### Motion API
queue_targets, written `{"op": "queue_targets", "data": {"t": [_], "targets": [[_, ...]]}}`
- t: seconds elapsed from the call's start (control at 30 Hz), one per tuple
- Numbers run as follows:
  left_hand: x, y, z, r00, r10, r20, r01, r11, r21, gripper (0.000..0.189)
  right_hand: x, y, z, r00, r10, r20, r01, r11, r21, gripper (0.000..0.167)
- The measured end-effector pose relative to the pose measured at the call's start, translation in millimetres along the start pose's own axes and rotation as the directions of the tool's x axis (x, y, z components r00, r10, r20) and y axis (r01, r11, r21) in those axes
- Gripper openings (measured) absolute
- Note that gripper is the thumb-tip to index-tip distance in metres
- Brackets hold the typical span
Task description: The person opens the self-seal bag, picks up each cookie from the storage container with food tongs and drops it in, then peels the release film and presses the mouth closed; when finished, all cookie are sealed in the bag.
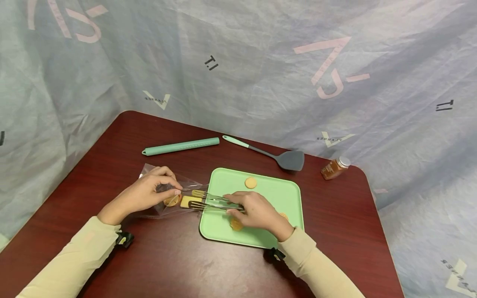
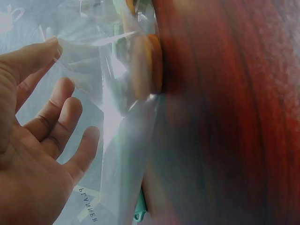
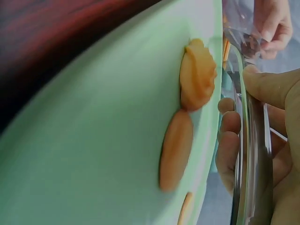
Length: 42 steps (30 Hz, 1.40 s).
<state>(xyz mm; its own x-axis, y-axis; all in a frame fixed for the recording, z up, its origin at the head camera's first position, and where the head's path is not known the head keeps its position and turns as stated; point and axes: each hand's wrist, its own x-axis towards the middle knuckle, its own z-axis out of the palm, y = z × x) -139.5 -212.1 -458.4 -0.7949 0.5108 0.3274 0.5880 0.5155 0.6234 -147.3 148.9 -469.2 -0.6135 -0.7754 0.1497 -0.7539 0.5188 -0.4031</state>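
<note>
Pinching a glossy clear-plastic bag [image 2: 115, 89], the left hand [image 1: 152, 189] sits near a flat yellow rectangular biscuit [image 1: 185, 202], seemingly between slotted metal tongs [image 3: 257, 159] clamped by the fingers of the right hand [image 1: 257, 210].

Mirrored "PLANNER" [image 1: 155, 99] on grey curtain [image 1: 242, 97], "T.I" [image 1: 211, 63] there too, jar label [image 1: 329, 170] unreadable

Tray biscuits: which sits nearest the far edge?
The plain round biscuit, alone toward the far edge of the tray; others in view sit nearer the person, partly behind the right hand.
</note>
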Motion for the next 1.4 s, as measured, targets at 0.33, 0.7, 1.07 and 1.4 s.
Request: {"op": "queue_targets", "data": {"t": [0.33, 0.7, 1.07, 1.4], "targets": [[-0.5, -2.7, 0.0, 1.000, 0.012, -0.007, -0.012, 0.999, -0.031, 0.012, 21.5, -7.1, 5.7, 1.000, -0.013, 0.012, 0.012, 0.998, 0.058, 0.041], [-0.6, -0.4, 0.3, 0.999, 0.044, -0.024, -0.044, 0.999, -0.015, 0.017, 35.2, -13.3, 12.9, 0.999, 0.013, 0.035, -0.016, 0.996, 0.089, 0.043], [1.2, 1.4, -0.1, 0.998, 0.048, -0.029, -0.048, 0.999, -0.005, 0.015, 50.6, -22.6, 16.5, 0.999, 0.022, 0.046, -0.027, 0.994, 0.104, 0.045], [2.7, 0.5, -0.6, 0.999, 0.038, -0.016, -0.038, 0.999, -0.009, 0.013, 61.5, -29.4, 19.0, 0.998, 0.024, 0.052, -0.028, 0.996, 0.085, 0.044]]}}
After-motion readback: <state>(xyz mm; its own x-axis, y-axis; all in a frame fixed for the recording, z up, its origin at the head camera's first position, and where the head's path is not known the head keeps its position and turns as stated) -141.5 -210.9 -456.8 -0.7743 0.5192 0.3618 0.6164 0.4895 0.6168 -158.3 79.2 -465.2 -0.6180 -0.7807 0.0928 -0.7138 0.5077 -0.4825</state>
